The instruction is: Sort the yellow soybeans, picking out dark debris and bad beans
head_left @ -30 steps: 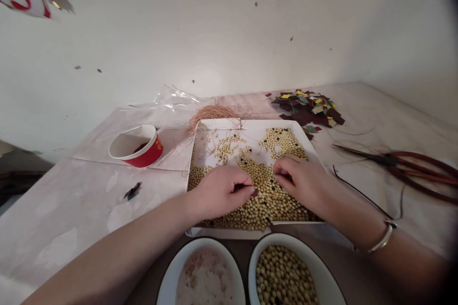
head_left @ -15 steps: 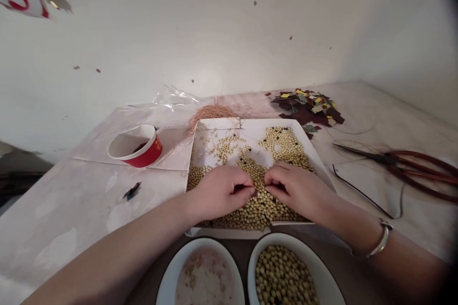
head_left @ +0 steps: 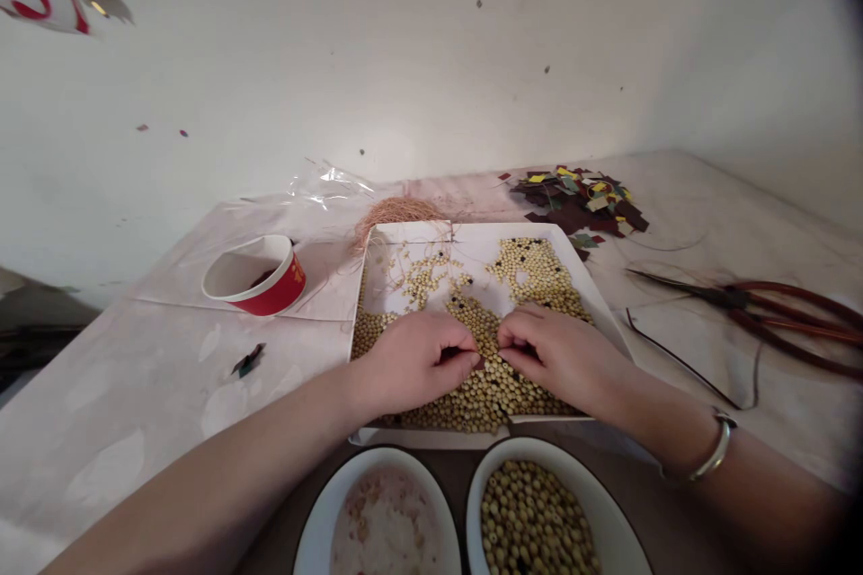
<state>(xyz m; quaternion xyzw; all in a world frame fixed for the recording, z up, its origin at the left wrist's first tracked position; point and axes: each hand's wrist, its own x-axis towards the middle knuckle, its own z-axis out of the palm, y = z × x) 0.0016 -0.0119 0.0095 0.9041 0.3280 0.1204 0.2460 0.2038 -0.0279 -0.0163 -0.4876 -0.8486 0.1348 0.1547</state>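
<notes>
Over a white cardboard tray point(head_left: 465, 243) strewn with pale yellow beads point(head_left: 472, 413), both of my hands work close together. My left hand point(head_left: 422, 361) is closed in a pinch on a small dark red piece point(head_left: 480, 362) that pokes out at its fingertips. A short gap away, my right hand point(head_left: 563, 350) has thumb and forefinger pressed together; whatever is between them is too small or hidden to make out. A few black beads lie among the yellow ones. Below the tray stands a white bowl of larger olive-yellow beads point(head_left: 532, 512).
A nearly bare white bowl point(head_left: 314, 521) is beside the bead bowl. On the left stands a red-and-white paper cup point(head_left: 276, 292). Behind the tray are copper-coloured thin strands point(head_left: 397, 211) and coloured scraps point(head_left: 580, 198). Scissors point(head_left: 734, 296) and a dark strip point(head_left: 680, 364) lie right.
</notes>
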